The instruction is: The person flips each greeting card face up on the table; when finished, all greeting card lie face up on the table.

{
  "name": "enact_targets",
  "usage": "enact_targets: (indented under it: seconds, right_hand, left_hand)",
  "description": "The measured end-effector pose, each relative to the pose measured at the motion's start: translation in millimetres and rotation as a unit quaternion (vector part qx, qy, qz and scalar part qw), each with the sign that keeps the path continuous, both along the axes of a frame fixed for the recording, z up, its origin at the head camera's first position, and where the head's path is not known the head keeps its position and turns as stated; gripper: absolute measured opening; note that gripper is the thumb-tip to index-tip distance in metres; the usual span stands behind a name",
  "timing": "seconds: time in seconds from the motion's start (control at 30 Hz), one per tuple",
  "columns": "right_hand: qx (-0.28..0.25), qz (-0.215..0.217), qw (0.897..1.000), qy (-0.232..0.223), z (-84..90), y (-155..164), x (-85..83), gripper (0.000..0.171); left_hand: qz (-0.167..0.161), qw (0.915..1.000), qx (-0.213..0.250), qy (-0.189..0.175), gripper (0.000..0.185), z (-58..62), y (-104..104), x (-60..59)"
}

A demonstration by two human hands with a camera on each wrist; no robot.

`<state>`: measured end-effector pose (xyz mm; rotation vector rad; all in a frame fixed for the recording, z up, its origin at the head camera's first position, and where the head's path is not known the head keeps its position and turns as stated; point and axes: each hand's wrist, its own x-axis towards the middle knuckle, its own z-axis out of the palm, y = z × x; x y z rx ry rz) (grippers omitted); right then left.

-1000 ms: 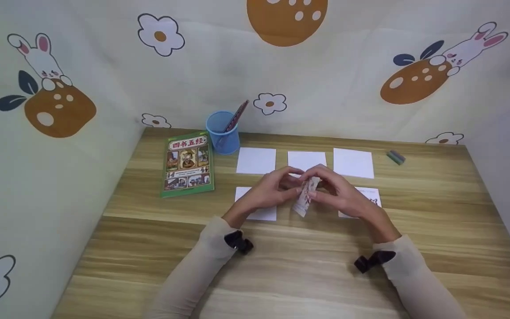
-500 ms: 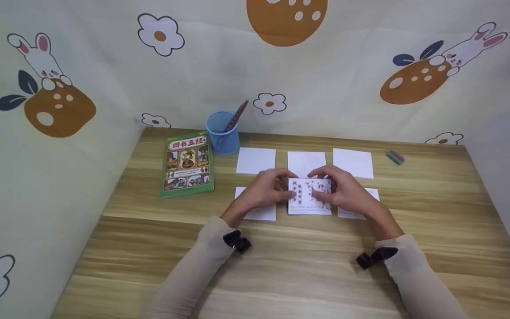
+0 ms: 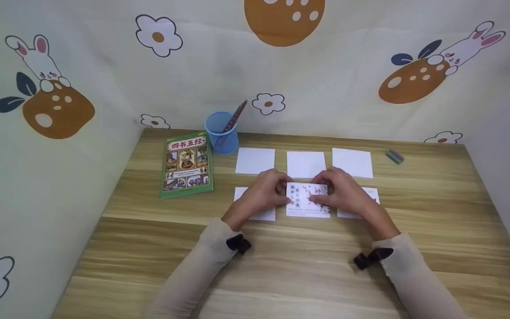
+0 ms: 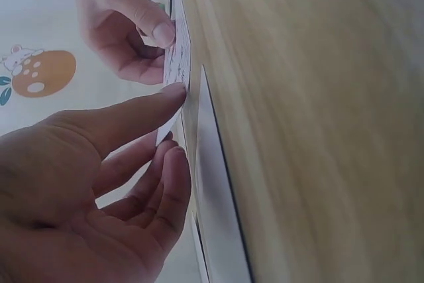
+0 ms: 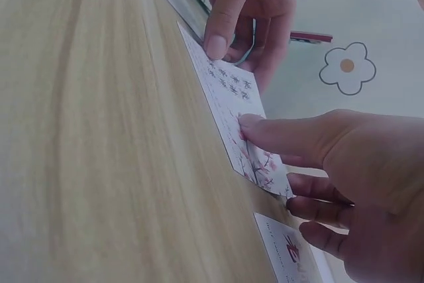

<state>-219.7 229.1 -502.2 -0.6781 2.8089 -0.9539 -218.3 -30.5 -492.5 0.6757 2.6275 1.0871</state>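
White blossom card [image 3: 303, 202] is pinched thumb-in-front by a loosely curled left hand [image 3: 265, 190] and right hand [image 3: 345, 190], on or barely above the surface [image 3: 308, 266] between two neighbouring cards [image 3: 266, 215], so imo uneven thumb release could land it crooked.

The left forearm [image 3: 193, 270] and right forearm [image 3: 416, 274] reach forward, slanting toward each other; the left hand [image 3: 261, 192] and right hand [image 3: 343, 192] sit close together but apart; both pinch, each thumb stretched out, the other fingers bent and lying opposite it.
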Motion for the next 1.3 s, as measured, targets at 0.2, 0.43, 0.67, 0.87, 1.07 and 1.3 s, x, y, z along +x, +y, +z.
enact_targets:
  seconds: [0.2,0.43,0.67,0.87,1.07,1.3]
  right_hand:
    - [-0.002,0.000,1.000,-0.001,0.1,-1.1,-0.2,0.037]
    - [0.005,-0.002,1.000,-0.005,0.4,-3.0,3.4,0.038]
    - [-0.018,0.017,1.000,0.012,8.5,-22.8,9.7,0.035]
    - [-0.012,0.075,0.997,0.030,10.3,-60.2,17.1,0.040]
    - [0.036,0.090,0.995,0.013,14.8,-95.0,19.5,0.060]
    - [0.083,0.058,0.995,-0.003,17.4,-111.2,21.6,0.077]
  left_hand:
    - [0.003,0.9996,-0.026,0.011,0.044,0.4,0.6,1.2]
    - [-0.005,0.9994,-0.033,-0.009,0.042,9.5,-13.3,2.3]
    - [-0.019,0.9994,-0.030,0.000,0.048,14.2,-56.3,7.8]
    - [-0.024,0.9977,-0.063,-0.009,0.063,13.4,-81.4,15.1]
    - [-0.026,0.9923,-0.121,-0.009,0.083,14.3,-87.7,20.7]
    - [0.001,0.9921,-0.124,-0.018,0.083,14.5,-84.6,24.3]
